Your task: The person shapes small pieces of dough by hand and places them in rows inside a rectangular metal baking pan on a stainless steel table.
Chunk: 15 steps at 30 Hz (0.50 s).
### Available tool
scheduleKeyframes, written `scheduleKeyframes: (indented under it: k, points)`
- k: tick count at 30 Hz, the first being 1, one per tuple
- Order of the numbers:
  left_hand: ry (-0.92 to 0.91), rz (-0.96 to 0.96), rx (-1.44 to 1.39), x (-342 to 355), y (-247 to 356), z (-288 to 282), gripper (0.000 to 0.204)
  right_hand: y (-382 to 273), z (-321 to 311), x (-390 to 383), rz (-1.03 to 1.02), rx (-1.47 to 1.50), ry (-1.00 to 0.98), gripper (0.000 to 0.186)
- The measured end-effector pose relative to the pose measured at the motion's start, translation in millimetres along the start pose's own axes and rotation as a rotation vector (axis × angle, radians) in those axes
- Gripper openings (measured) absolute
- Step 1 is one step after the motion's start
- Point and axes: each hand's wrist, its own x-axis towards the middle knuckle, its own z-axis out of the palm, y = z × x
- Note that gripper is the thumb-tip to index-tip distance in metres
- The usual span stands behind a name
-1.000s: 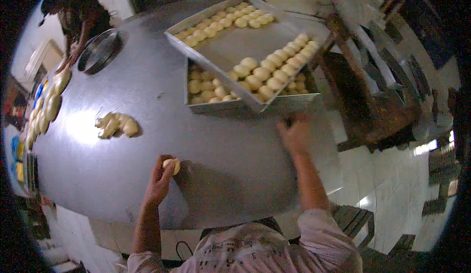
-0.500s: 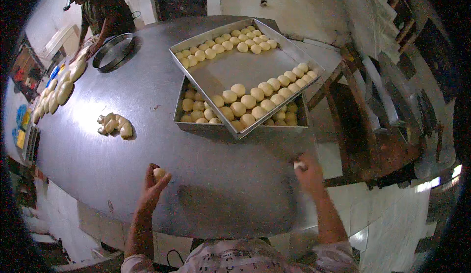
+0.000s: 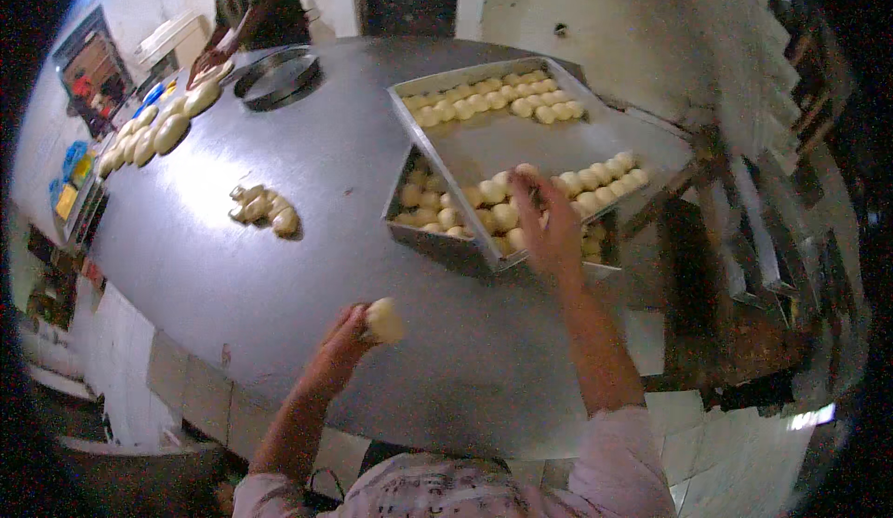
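My left hand (image 3: 346, 339) is closed round a piece of pale dough (image 3: 384, 321) above the near part of the metal table; the dough bulges out past the fingers. Reaching forward, my right hand (image 3: 551, 230) is over the near rows of dough balls in the upper metal tray (image 3: 474, 151). Its fingertips close on a dough ball (image 3: 526, 171), slightly blurred. Rows of round dough balls (image 3: 609, 172) line the near side of that tray, and more fill its far side. Askew beneath it lies a lower tray (image 3: 437, 242), also holding dough balls.
A small heap of dough pieces (image 3: 264, 209) lies on the steel table (image 3: 223, 285) to the left. Farther back are long dough rolls (image 3: 167, 130), a round pan (image 3: 277, 76) and a co-worker (image 3: 256, 6) handling dough. Racks (image 3: 744, 239) stand at right.
My right hand has swung forward and inward from the table's right edge to the upper tray. My left hand has moved right with its dough. The view has shifted, so the table appears farther right.
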Motion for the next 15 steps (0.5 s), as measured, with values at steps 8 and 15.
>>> scheduleKeyframes:
  k: [8, 15]
  points:
    - [-0.351, 0.074, 0.967, 54.3, 41.5, -41.7, 0.032, 50.5, 30.7, -223.8, 0.703, 0.055, -0.313, 0.036]
    - [0.625, 0.756, 1.693, 166.2, 111.1, -260.0, 0.051, 44.7, 1.1, -202.4, 0.164, -1.058, -0.041, 0.039]
